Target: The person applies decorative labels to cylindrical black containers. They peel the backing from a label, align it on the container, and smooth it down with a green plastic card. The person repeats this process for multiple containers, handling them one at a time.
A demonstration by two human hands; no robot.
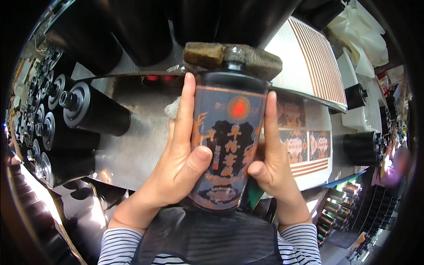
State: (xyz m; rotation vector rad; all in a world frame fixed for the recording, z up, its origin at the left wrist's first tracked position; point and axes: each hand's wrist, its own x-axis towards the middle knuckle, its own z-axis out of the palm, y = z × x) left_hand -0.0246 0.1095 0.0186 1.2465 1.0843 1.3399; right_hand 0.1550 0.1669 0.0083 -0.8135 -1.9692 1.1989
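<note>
A dark bottle (229, 110) lies between my two hands, its neck pointing away from me and its base toward my apron. Its front carries a dark label with orange patterns and a red round emblem. My left hand (176, 163) presses along the left side, fingers straight and thumb over the front. On the opposite side my right hand (276, 165) grips it the same way, with its thumb at the lower right edge. The neck sits at a worn wooden block (203, 55). The undersides of the bottle and some fingers are hidden.
Several plain black bottles lie on the left, one (97, 108) nearest the metal table (119, 154). On the right are printed label sheets (304, 143) and a striped paper stack (309, 62). More black bottles (362, 148) are at the far right, near another person (395, 168).
</note>
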